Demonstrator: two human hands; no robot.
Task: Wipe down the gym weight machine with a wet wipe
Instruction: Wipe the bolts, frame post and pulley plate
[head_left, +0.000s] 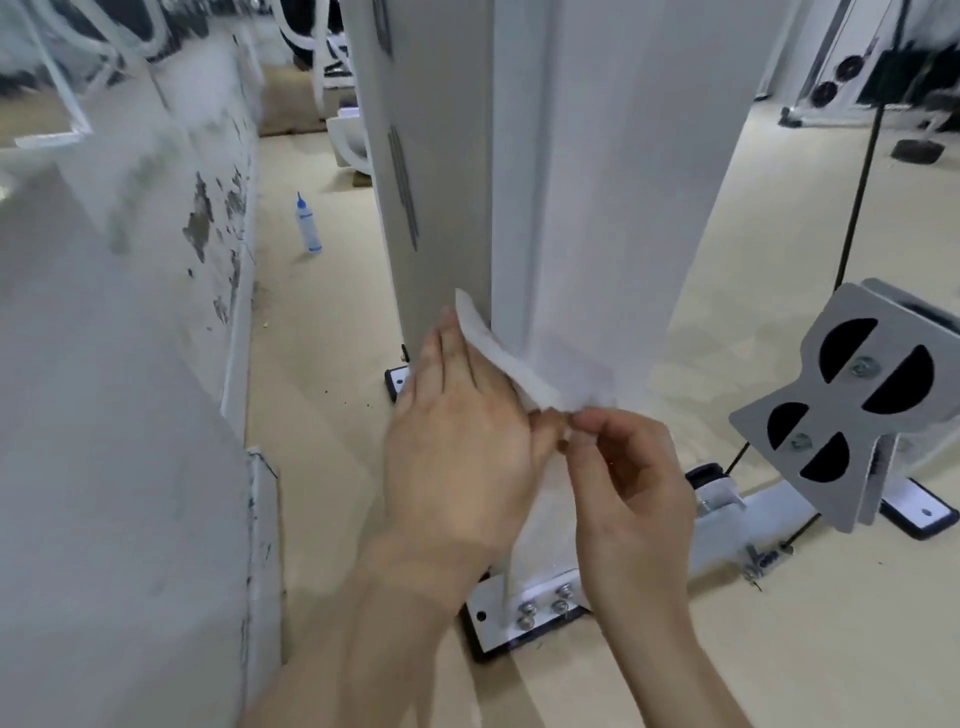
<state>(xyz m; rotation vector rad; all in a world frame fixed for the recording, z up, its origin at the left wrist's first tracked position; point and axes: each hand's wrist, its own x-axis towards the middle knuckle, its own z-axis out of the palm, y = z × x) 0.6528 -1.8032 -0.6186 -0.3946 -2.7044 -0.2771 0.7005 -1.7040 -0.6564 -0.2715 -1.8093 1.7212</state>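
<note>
Far left: wall with flaking paint, not part of the job. Small bottle with blue tip stands upright on the floor beside the wall, well apart from the hands. Left hand: fingers straight and together, laid flat behind the wet wipe, backing it up near the corner edge of the column; thumb end is partly hidden, cannot tell if it clamps the wipe. The wipe sits low against the white column of the weight machine, draped from the left fingertips down toward the right hand, one corner sticking up. Right hand: thumb and forefinger pinch the wipe's lower corner, other fingers loosely curled. Judgement: looks like the wipe is being spread or re-folded across the left palm, so a set-up beat rather than a stroke. Progress: wipe is out and at the machine, low on the column. No wet streaks readable on the white paint, so cannot tell how much of the column is done. Bolted base plate under the hands shows grit nearby and looks unwiped. Right: grey pulley bracket and black cable are apart from both hands and look untouched. Likely left: lower column faces, base plates, bracket. Probably mid-task at best.
</note>
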